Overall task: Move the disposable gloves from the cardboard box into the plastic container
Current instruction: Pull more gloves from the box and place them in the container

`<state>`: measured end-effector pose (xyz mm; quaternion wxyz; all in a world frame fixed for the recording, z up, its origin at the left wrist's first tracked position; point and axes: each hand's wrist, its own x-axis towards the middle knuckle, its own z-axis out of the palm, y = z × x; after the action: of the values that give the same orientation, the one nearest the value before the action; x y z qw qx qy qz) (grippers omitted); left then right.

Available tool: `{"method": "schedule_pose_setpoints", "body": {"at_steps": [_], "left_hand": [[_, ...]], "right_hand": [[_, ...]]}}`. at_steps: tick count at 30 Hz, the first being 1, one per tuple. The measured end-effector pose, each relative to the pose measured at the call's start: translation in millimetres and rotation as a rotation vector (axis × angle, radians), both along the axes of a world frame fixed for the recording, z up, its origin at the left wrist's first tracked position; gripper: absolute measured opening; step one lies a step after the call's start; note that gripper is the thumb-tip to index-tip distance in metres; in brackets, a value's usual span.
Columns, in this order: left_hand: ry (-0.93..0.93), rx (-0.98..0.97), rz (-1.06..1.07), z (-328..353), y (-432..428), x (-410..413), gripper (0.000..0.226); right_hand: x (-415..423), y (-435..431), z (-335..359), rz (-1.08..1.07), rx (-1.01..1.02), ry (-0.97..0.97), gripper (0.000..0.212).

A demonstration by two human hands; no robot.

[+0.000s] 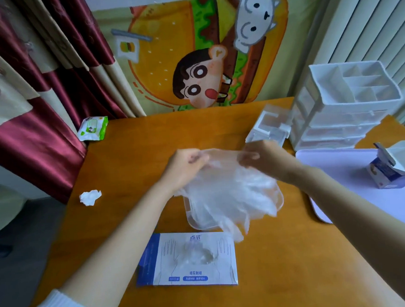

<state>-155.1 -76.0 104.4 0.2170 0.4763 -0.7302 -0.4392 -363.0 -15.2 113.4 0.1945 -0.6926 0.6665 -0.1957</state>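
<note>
**Bunch of gloves held above the container**

Both hands are raised over the middle of the wooden worktop (136, 156), sharing one bunch of disposable gloves (233, 193). The left hand (185, 164) has its grip closed, fingers curled round the left top edge of the clear film. The right hand (258, 159) pinches the right top edge in a tight grip. Between them the film is stretched flat, and the rest of the bunch hangs down towards the near side.

The hanging gloves drape over the plastic container (195, 219), a clear tub with rounded corners that stands on the worktop just below the hands. Whether the gloves touch its floor cannot be told. Just near of the container lies the cardboard box (179, 272), flat, white and blue, with a tuft of clear film showing at its top opening.

A crumpled tissue (90, 197) lies at the left edge and a pack of wipes (93, 128) at the far left corner. At the far right stands a white drawer organiser (348, 107), and near of it a small blue carton (392, 170) sits on a pale tray (338, 194).
</note>
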Motion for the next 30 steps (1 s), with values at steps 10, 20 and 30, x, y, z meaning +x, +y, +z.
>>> {"method": "schedule_pose_setpoints", "body": {"at_steps": [10,20,30], "left_hand": [[0.138,-0.458,0.021,15,1,-3,0.024],[-0.761,-0.445,-0.501,-61,13,6,0.036],[-1.387,-0.396,-0.782,-96,7,-22,0.039]], "right_hand": [[11,16,13,-0.112,-0.699,0.159,0.009],[12,12,-81,0.221,0.034,0.594,0.021],[19,-22,-107,0.295,0.776,0.029,0.029]]}}
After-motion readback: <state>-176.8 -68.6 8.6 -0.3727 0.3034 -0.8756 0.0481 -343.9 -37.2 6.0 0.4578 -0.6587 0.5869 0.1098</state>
